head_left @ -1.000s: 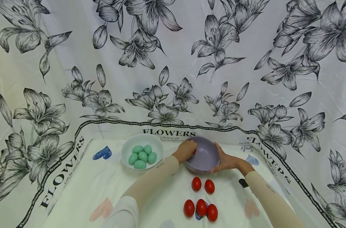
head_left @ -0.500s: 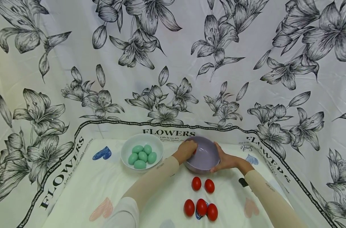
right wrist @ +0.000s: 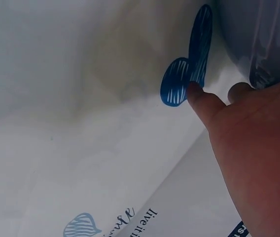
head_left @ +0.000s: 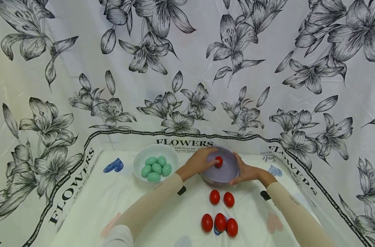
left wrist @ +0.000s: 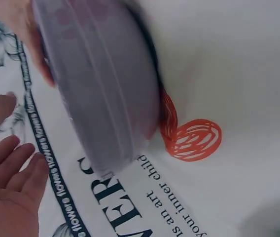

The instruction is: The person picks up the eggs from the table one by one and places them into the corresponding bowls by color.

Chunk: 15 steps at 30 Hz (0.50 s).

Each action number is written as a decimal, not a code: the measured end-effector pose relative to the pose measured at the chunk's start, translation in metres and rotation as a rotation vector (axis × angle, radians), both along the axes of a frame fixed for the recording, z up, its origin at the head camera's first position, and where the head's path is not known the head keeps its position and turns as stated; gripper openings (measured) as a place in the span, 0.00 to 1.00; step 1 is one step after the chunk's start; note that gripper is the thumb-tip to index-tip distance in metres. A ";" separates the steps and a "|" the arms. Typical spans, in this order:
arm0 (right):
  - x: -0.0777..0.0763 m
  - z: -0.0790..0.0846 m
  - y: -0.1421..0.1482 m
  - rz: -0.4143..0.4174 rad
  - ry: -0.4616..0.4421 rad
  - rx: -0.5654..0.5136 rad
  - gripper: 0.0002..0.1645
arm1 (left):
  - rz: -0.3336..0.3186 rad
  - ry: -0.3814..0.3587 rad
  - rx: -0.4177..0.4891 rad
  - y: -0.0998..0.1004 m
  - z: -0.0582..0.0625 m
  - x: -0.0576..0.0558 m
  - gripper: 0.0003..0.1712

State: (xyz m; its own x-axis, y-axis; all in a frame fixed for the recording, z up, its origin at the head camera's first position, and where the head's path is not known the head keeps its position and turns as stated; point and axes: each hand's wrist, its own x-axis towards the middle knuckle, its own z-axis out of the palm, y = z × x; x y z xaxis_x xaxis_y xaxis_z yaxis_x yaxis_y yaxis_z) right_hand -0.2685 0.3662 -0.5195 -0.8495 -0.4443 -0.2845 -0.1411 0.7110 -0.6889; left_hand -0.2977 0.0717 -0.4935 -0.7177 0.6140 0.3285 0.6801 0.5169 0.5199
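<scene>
A purple bowl [head_left: 229, 175] stands at the back of the table with one red egg [head_left: 218, 162] in it. Over the bowl's left rim reaches my left hand [head_left: 197, 163], its thumb near that egg. Relaxed, spread fingers show on this hand [left wrist: 14, 173] in the left wrist view, with nothing in them. My right hand [head_left: 247, 172] holds the bowl's right side, thumb toward the front and fingers toward the far rim. In the right wrist view part of this hand [right wrist: 258, 143] is beside the bowl wall [right wrist: 258, 34]; its grip is mostly hidden there.
Left of the purple bowl, a white bowl [head_left: 137, 167] contains several green eggs [head_left: 156, 168]. In front of the purple bowl lie two red eggs [head_left: 214, 197], and three more red eggs [head_left: 220, 222] sit nearer. A flower-printed cloth [head_left: 187, 113] hangs behind.
My left hand has let go of the red egg, which now shows in the purple bowl. Its fingers have loosened and the wrist has shifted left. The right hand stays at the bowl.
</scene>
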 end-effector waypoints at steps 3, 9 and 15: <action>-0.001 0.002 0.001 -0.008 0.017 0.003 0.92 | -0.035 -0.020 0.114 -0.011 0.009 0.018 0.33; -0.001 0.000 0.003 -0.001 0.027 -0.031 0.91 | -0.139 -0.047 0.249 -0.029 0.010 0.061 0.31; -0.002 -0.005 0.002 0.014 0.023 -0.044 0.91 | -0.206 -0.084 0.304 -0.035 -0.018 0.091 0.27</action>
